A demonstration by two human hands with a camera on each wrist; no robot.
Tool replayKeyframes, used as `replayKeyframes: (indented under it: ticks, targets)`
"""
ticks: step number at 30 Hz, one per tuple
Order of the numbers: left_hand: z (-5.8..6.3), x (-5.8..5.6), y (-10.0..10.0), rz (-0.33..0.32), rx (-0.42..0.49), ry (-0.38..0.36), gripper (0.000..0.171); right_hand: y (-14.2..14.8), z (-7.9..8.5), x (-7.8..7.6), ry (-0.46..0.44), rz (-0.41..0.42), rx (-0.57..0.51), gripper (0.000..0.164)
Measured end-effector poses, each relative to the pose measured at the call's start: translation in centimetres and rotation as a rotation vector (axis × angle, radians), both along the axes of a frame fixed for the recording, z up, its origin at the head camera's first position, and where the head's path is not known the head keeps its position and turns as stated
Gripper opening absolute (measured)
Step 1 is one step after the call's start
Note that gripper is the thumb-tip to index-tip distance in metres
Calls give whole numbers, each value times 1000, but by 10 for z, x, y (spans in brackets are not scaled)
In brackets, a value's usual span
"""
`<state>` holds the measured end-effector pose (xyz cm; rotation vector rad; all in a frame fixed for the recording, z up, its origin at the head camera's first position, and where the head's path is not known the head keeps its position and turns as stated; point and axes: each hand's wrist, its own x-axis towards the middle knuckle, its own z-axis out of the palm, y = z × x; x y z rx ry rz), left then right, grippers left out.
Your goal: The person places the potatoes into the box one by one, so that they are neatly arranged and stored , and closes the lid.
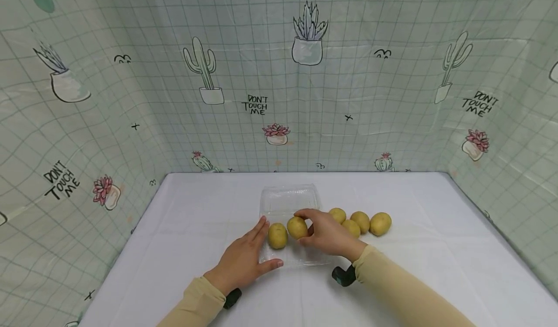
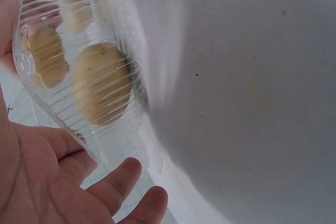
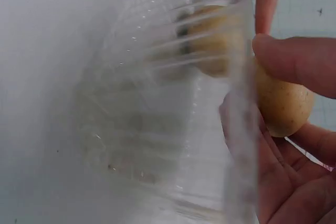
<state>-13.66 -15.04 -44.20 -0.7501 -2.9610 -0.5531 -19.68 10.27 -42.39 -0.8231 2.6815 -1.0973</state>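
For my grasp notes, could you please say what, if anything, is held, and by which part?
The right hand holds a potato by its sides; the left hand, fingers extended, touches the container.

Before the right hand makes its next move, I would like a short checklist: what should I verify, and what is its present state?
1. Clear ribbed plastic container open: ok, lid back.
2. Round yellow potato gripped: ok, the right hand pinches it.
3. Space inside: ok, beside the oval yellow potato.
4. Container held firmly: cannot tell; the left hand is at its left edge.
5. All potatoes inside: not ok, four yellow potatoes lie outside, to the right.
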Motion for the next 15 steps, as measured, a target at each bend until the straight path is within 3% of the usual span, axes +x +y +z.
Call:
replayKeyframes:
  ticks: [15]
  targets:
    - [-3,-1,0,-4,-8,7,98,-14,-15,0,154,-60,189,64]
